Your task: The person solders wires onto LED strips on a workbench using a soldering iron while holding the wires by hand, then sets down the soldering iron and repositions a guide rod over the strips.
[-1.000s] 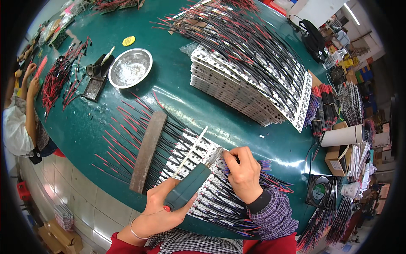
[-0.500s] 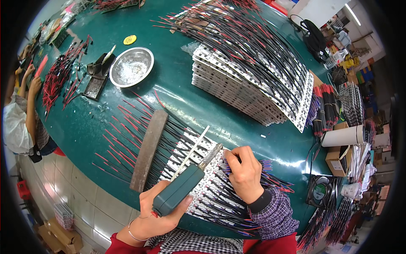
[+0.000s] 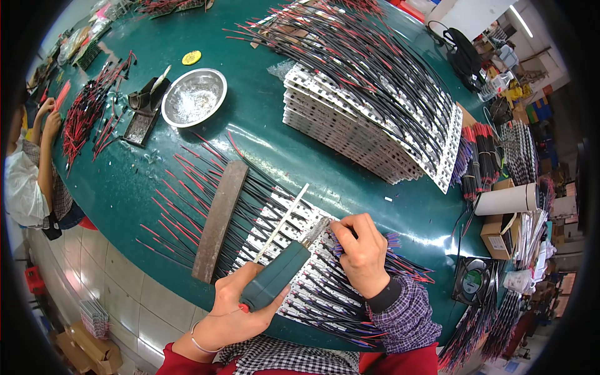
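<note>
My left hand (image 3: 240, 307) is wrapped round the thick dark green handle of what looks like a soldering iron (image 3: 275, 275). Its crusty metal tip points up and right, over a white perforated board (image 3: 306, 275) with rows of black wires. My right hand (image 3: 362, 253) is pinched closed beside the tip, at the board's right part; whatever its fingertips hold is hidden. A rusty metal bar (image 3: 220, 222) lies across the red-ended black wires (image 3: 181, 219) left of the board. A thin white rod (image 3: 284, 220) crosses the board just left of the iron.
Beyond the board rises a tall stack of white boards (image 3: 350, 134) topped with black and red wires. A metal bowl (image 3: 195, 98) with silvery residue stands beside a small dark tray (image 3: 140, 128). Wire bundles (image 3: 90, 115) lie left, near another person's hands (image 3: 50, 115). A fan (image 3: 473, 281) sits right.
My left hand has shifted slightly right with the iron, whose tip now lies nearer my right fingertips. My right hand and the board have barely moved.
</note>
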A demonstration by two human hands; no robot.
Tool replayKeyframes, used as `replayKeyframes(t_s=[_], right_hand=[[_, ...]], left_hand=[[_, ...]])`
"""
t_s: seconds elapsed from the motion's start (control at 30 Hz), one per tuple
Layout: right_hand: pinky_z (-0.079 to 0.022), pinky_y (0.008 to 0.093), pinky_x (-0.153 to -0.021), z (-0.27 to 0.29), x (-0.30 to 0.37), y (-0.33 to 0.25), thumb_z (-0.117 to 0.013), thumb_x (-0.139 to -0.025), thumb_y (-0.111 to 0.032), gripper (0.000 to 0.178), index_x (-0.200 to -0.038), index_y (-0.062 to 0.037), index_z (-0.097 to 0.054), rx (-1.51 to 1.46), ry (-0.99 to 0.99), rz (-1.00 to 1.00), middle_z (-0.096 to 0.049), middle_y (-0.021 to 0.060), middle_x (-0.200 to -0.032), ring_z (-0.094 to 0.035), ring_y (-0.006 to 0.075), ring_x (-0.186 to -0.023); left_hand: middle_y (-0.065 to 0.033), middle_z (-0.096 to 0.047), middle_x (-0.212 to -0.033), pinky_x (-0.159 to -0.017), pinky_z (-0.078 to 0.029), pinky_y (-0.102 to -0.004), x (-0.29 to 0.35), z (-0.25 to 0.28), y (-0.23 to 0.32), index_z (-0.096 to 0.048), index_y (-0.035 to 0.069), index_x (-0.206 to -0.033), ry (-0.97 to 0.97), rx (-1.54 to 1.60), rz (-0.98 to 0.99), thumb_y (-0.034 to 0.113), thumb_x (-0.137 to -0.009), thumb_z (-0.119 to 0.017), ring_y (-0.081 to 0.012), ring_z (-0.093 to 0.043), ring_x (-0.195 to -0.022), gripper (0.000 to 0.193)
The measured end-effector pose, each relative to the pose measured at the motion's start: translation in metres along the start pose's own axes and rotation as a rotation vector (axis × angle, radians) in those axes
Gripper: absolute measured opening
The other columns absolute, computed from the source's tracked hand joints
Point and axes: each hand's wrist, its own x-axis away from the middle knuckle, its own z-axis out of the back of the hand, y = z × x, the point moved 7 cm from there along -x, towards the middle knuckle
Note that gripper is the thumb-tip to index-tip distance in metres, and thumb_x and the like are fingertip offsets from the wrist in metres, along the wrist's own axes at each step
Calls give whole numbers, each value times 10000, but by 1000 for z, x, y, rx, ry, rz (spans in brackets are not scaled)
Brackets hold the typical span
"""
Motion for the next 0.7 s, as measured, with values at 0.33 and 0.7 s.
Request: replayKeyframes(t_s=[0.33, 0.7], right_hand=[[-512, 338, -650, 0, -2, -3, -680, -724, -2, 251, -975, -17, -696, 41, -2, 21, -589, 67, -908, -615, 222, -813], [-538, 390, -726, 15, 1, 2, -658, -703, 71, 381, -1069, -25, -698, -48, -11, -64, -634, 98, -999, -643, 285, -893]], left_hand=[[-112, -700, -768, -593, -518, -290, 10, 7, -8, -668, -29, -903, 7, 17, 32, 66, -810, -855, -142, -673, -658, 229], [-111, -699, -1128, -593, -515, -276, 26, 22, -13, -608, -38, -1282, 173, 766, 338, -23, -886, -757, -141, -638, -707, 424]])
